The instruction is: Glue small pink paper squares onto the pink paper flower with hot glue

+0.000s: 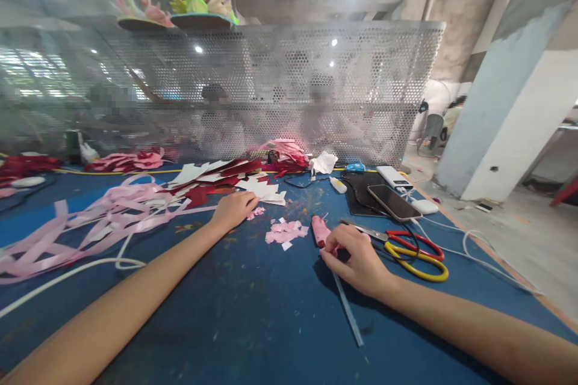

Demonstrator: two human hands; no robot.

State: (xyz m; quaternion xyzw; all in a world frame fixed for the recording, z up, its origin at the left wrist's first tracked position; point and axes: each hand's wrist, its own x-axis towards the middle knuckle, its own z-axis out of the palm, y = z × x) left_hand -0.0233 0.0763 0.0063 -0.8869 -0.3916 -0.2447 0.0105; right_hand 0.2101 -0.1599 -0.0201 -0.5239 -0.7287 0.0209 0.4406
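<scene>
My right hand (356,252) is closed over the rear of a pink glue gun (320,230), thumb and forefinger bent together; its nozzle points away from me. A clear glue stick (348,311) runs out from under this hand toward me. Farther left, my left hand (233,212) rests on the table with its fingers curled down beside small pink scraps (256,212); whatever is under the fingertips is hidden. Between the hands lies a pile of pink cut pieces (285,231). Scissors (418,252) with a red and a yellow handle lie right of my right hand.
Pink ribbons (103,222) tangle at the left, near a white cable (72,277). Red and white paper pieces (217,177) lie behind my left hand. A phone (395,202), a power bank (394,177) and cables are at the right. A perforated metal screen (271,84) borders the table's back.
</scene>
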